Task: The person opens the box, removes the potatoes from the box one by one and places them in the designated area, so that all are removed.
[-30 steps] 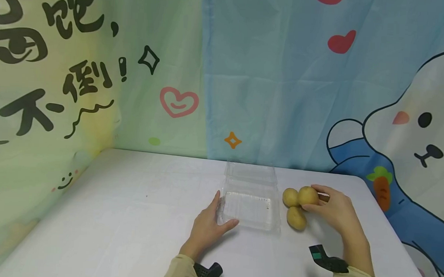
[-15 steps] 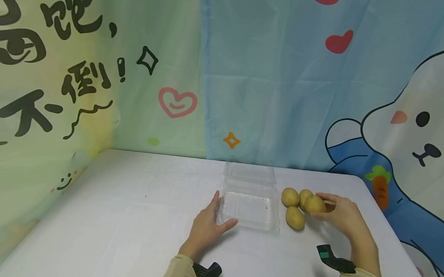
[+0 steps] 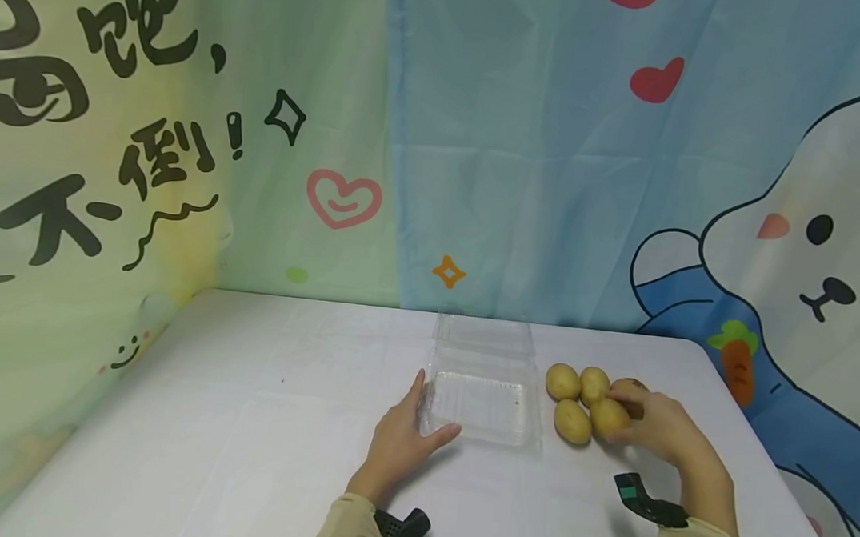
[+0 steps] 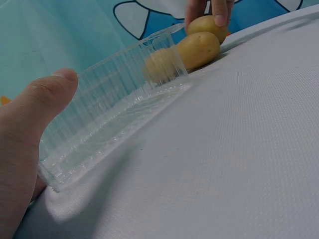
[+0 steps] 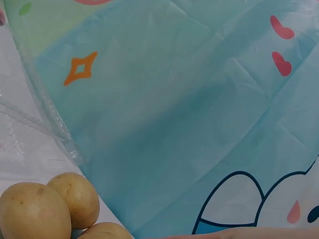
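An open clear plastic box with a hinged lid lies on the table. My left hand rests against its front left corner, thumb along the front and fingers straight up the left side. In the left wrist view the thumb touches the ribbed wall; the fingers are mostly hidden. Right of the box several yellow potatoes sit close together. My right hand holds a potato between thumb and fingers at the front right of the cluster. Behind those fingers another potato is partly covered.
A white-covered table carries everything. Behind it hangs a printed cloth in green and blue. The raised lid reaches toward the table's back edge. Nearest the box are a rear potato and a front potato.
My right hand leaves one potato beside the rear one, shifts right, and now holds a potato nearer the front. Another potato comes into view behind its fingers. The left hand and box stay put.
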The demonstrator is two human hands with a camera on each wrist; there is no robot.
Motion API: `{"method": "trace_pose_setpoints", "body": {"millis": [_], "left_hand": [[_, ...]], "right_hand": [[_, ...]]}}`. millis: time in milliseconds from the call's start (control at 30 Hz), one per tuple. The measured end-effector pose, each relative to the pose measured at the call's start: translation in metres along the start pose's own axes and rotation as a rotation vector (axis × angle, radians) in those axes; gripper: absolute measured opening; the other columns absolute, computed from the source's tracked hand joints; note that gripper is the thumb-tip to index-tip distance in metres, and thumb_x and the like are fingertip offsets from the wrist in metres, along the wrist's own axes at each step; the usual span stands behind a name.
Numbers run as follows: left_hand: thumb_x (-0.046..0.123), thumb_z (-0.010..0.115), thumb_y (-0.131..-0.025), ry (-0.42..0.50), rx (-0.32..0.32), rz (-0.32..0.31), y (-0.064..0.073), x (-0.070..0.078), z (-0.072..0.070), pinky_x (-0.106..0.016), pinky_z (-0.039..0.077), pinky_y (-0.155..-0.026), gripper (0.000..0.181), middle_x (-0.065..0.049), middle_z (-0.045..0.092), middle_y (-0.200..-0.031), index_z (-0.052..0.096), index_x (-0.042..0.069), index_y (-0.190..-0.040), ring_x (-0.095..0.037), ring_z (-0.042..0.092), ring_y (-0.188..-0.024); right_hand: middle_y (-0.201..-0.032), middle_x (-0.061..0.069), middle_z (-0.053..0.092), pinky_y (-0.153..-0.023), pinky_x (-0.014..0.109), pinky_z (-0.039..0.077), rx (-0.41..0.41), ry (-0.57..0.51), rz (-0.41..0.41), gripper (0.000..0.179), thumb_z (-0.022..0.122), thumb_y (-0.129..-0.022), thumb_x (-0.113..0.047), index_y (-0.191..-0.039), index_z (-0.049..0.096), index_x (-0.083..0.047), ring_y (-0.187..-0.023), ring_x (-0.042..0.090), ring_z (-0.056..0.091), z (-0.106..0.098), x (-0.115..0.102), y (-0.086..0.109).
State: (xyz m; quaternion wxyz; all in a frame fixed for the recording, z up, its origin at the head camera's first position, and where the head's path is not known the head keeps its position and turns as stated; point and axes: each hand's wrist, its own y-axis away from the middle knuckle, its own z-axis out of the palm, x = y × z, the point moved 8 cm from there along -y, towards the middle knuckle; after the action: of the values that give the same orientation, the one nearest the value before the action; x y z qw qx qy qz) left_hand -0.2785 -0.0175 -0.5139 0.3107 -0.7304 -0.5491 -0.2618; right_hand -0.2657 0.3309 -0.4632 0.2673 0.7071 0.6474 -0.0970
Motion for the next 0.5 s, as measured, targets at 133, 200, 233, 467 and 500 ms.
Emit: {"method": "trace_pose_setpoints", "body": {"millis": [133, 200, 233, 467, 500], "left_hand": [[0.068, 0.062, -0.077, 0.000, 0.004, 0.002, 0.0000, 0.0001, -0.0004, -0.049, 0.045, -0.099, 0.103, -0.015, 0.047, -0.143, 0.022, 0.011, -0.152, -0.035, 0.052, -0.125], [0.068, 0.062, -0.077, -0.001, 0.006, 0.002, 0.0001, 0.0000, -0.0006, -0.049, 0.046, -0.099, 0.103, -0.015, 0.047, -0.143, 0.022, 0.011, -0.152, -0.035, 0.053, -0.125], [0.068, 0.062, -0.077, 0.000, 0.006, 0.001, 0.0002, 0.0000, -0.0006, -0.049, 0.046, -0.099, 0.102, -0.015, 0.047, -0.143, 0.022, 0.011, -0.152, -0.035, 0.053, -0.125], [0.067, 0.062, -0.077, 0.009, -0.001, -0.002, 0.0007, 0.0004, -0.0002, -0.050, 0.045, -0.100, 0.102, -0.015, 0.047, -0.144, 0.021, 0.012, -0.152, -0.035, 0.051, -0.126], [0.067, 0.062, -0.077, 0.010, -0.002, -0.003, 0.0008, 0.0005, -0.0002, -0.050, 0.045, -0.100, 0.102, -0.015, 0.047, -0.144, 0.021, 0.012, -0.152, -0.035, 0.051, -0.126]], "right_hand": [[-0.137, 0.032, 0.045, -0.093, 0.067, 0.038, -0.006, 0.002, 0.003, 0.082, 0.084, -0.069, -0.030, -0.136, 0.048, -0.001, -0.120, 0.051, 0.042, 0.0025, 0.0018, -0.0013], [-0.136, 0.032, 0.045, -0.093, 0.066, 0.039, -0.006, 0.005, -0.002, 0.081, 0.084, -0.069, -0.030, -0.136, 0.048, 0.000, -0.120, 0.050, 0.043, 0.0031, 0.0019, -0.0019], [-0.136, 0.032, 0.045, -0.093, 0.066, 0.039, -0.007, 0.008, -0.002, 0.081, 0.084, -0.069, -0.029, -0.136, 0.049, 0.000, -0.120, 0.050, 0.043, 0.0034, 0.0020, -0.0022], [-0.134, 0.032, 0.047, -0.092, 0.065, 0.041, -0.009, 0.013, -0.010, 0.078, 0.084, -0.069, -0.028, -0.134, 0.050, 0.001, -0.118, 0.050, 0.044, 0.0042, 0.0016, -0.0024], [-0.134, 0.032, 0.047, -0.092, 0.065, 0.041, -0.010, 0.014, -0.008, 0.078, 0.084, -0.069, -0.028, -0.134, 0.051, 0.000, -0.118, 0.049, 0.045, 0.0046, 0.0019, -0.0023]]}}
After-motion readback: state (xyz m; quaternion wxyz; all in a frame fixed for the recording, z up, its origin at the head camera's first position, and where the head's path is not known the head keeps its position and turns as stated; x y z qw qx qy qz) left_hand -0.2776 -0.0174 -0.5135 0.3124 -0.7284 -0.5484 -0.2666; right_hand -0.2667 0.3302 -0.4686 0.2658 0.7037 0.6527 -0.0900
